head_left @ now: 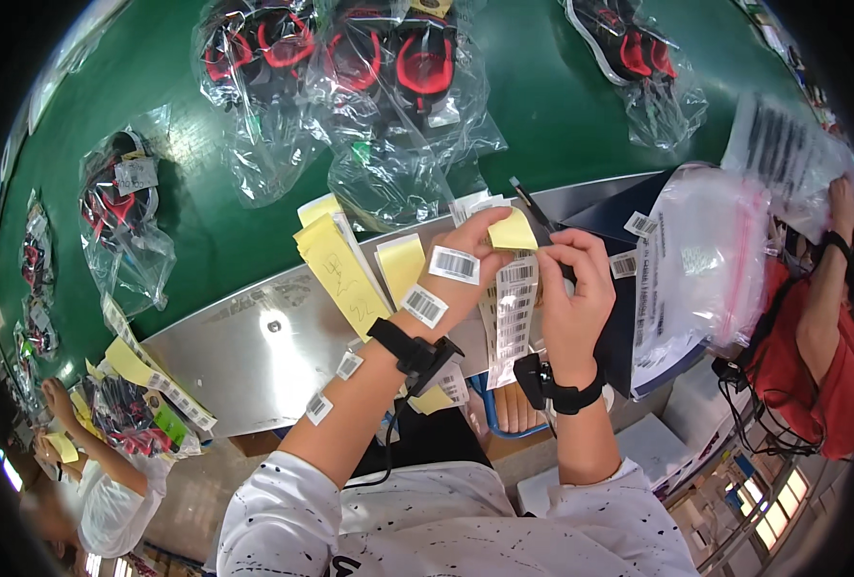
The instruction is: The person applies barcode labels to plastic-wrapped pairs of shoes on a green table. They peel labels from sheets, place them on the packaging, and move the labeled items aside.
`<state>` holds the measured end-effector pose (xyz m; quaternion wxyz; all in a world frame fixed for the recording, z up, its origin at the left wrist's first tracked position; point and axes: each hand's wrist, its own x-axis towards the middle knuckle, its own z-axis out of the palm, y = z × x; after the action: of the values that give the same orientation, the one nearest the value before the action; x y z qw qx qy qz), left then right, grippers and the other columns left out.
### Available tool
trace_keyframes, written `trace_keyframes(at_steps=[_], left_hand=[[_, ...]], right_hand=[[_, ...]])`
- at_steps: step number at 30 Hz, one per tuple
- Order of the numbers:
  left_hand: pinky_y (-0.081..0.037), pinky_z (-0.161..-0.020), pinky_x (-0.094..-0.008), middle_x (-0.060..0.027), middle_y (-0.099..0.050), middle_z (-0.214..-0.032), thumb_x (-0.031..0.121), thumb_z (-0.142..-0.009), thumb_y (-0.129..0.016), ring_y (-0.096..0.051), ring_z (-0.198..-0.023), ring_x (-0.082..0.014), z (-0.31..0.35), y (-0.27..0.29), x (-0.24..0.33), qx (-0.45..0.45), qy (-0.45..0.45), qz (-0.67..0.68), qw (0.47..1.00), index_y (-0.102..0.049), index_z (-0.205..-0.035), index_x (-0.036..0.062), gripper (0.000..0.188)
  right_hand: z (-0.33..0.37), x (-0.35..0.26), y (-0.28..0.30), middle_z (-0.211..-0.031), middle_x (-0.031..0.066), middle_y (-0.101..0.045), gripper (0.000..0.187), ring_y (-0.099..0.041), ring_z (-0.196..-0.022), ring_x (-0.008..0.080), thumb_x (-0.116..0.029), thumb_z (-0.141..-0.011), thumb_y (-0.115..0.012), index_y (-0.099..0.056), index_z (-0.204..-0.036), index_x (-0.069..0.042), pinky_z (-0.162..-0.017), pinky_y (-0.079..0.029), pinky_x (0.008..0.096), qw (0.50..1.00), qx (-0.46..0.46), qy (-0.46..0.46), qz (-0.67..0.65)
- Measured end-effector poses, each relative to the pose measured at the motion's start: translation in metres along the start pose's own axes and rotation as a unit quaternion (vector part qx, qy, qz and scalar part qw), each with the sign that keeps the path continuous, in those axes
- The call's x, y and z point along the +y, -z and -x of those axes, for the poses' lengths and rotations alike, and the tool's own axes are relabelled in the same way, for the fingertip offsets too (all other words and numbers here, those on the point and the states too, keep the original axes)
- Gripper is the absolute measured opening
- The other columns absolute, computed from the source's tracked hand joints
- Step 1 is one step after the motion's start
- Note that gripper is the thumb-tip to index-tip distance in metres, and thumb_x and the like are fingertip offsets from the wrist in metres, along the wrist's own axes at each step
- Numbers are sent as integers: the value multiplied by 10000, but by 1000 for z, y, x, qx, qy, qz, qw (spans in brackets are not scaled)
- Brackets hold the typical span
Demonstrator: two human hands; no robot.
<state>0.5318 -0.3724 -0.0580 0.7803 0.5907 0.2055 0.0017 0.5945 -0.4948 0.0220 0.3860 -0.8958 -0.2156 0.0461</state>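
Between my hands is a yellow-backed label strip [514, 232], its yellow side facing up. My left hand [473, 258] pinches its left edge between thumb and fingers. At the strip's right edge, my right hand [581, 288] is closed, thumb and forefinger pressed together on it. Below, a white sheet of barcode labels [514, 313] hangs over the table's front edge; whether it joins the strip I cannot tell. One barcode sticker [455, 264] clings to the back of my left hand, with several more along that wrist and forearm. A dark pen [533, 204] lies just beyond my fingers.
Clear bags of black-and-red shoes [389, 87] lie across the green table [533, 115]. Yellow label sheets [336, 264] rest on the metal edge [254, 337]. Stacked plastic bags [701, 260] are at right. Co-workers' arms [823, 298] show at both sides.
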Motion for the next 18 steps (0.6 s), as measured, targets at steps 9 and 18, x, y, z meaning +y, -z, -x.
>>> trace_keyframes(at_steps=[9, 18], left_hand=[[-380, -1098, -421, -290, -342, -1487, 167, -782, -783, -414, -1352, -397, -2, 3, -15, -1, -195, -124, 973, -307, -1510, 94, 873], [-467, -1002, -437, -209, -557, -1297, 166, -860, -676, -561, -1174, -381, 124, 169, 18, 7, -67, -227, 972, -532, -1278, 21, 465]], right_hand=[[-32, -30, 5, -1133, 98, -605, 56, -575, -1018, 160, 22, -882, -607, -651, -912, 38, -869, -442, 247, 968, 49, -131, -208], [-62, -230, -169, -761, -17, -549, 66, -488, -671, 59, -64, -883, -653, -659, -897, 0, -606, -394, 219, 875, -187, -214, -392]])
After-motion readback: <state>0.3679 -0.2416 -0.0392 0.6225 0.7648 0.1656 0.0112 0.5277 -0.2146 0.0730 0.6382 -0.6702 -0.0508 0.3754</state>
